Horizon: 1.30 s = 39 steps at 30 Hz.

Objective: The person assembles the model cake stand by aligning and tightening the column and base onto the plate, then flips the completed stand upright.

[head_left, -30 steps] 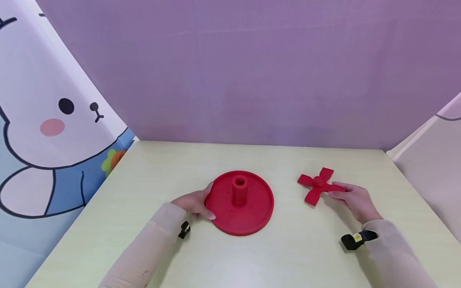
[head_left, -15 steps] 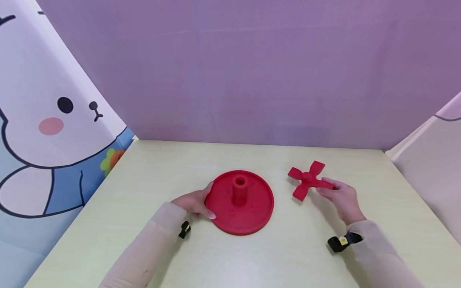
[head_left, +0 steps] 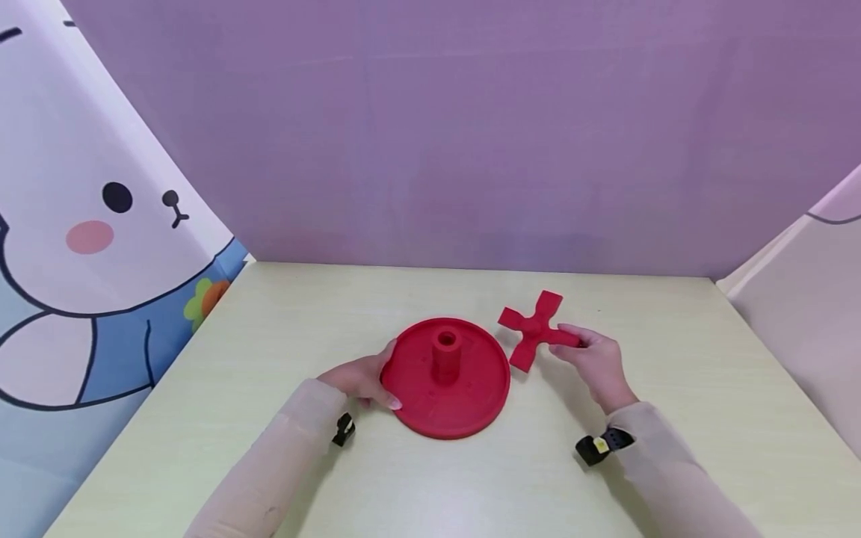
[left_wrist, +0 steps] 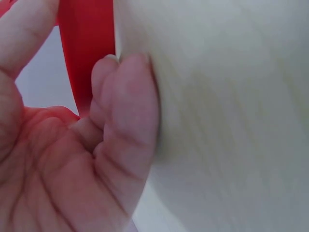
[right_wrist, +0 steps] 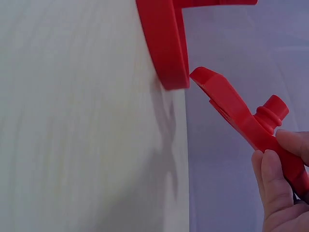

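A round red disc (head_left: 474, 407) with a raised rim and a hollow upright post (head_left: 447, 359) at its centre lies on the table. My left hand (head_left: 362, 379) holds the disc's left edge; in the left wrist view its curled fingers (left_wrist: 128, 96) are against the red rim (left_wrist: 89, 46). Off the disc's right side, my right hand (head_left: 592, 362) pinches one arm of a red four-armed cross piece (head_left: 534, 329). This cross is held above the table, its near-left arm close to the disc's rim. In the right wrist view a short ridged knob (right_wrist: 273, 112) sticks out of the cross.
The pale wood-grain table (head_left: 430, 493) lies under both hands. A purple cloth wall (head_left: 471, 134) rises behind it. A printed cartoon panel (head_left: 101, 314) stands at the left, and a pale panel (head_left: 807, 314) at the right.
My right hand has carried the cross piece left, toward the disc, with a slight turn of its arms. The left hand and the disc have stayed put.
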Each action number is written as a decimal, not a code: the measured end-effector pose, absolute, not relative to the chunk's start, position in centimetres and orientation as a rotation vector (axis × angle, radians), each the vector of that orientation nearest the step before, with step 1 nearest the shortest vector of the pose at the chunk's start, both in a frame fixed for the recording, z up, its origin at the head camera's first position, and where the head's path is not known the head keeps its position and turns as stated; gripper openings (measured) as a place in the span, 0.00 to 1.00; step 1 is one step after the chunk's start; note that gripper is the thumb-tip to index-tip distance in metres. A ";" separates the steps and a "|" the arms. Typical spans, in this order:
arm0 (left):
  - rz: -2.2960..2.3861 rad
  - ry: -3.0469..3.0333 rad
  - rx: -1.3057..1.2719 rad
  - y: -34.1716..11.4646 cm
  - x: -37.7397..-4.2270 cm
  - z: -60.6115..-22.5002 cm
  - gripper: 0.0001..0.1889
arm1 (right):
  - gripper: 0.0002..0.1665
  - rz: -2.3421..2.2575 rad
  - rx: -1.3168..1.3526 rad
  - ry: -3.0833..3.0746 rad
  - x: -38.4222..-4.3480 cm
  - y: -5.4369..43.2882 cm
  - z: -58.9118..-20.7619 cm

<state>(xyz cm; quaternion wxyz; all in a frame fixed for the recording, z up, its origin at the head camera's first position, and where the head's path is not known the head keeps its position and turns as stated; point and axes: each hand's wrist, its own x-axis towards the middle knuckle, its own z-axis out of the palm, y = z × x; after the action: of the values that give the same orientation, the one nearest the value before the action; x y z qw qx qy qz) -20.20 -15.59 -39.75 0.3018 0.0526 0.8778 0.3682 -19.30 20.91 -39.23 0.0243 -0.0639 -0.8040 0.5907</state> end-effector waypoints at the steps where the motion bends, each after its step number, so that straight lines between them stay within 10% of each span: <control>1: 0.972 2.329 0.139 -15.6 -20.2 -39.7 0.63 | 0.30 1.824 -0.198 -2.492 -19.3 20.6 -39.1; 39: 0.980 2.339 0.143 -15.5 -20.0 -39.6 0.61 | 0.21 1.517 0.171 -2.468 -19.6 11.5 -36.5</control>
<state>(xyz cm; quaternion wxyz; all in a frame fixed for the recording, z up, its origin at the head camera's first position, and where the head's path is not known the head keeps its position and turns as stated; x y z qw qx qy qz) -19.95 -15.49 -39.57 0.2961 0.0539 0.8796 0.3684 -19.58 11.45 -36.51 0.1194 0.0585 -0.8445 0.5188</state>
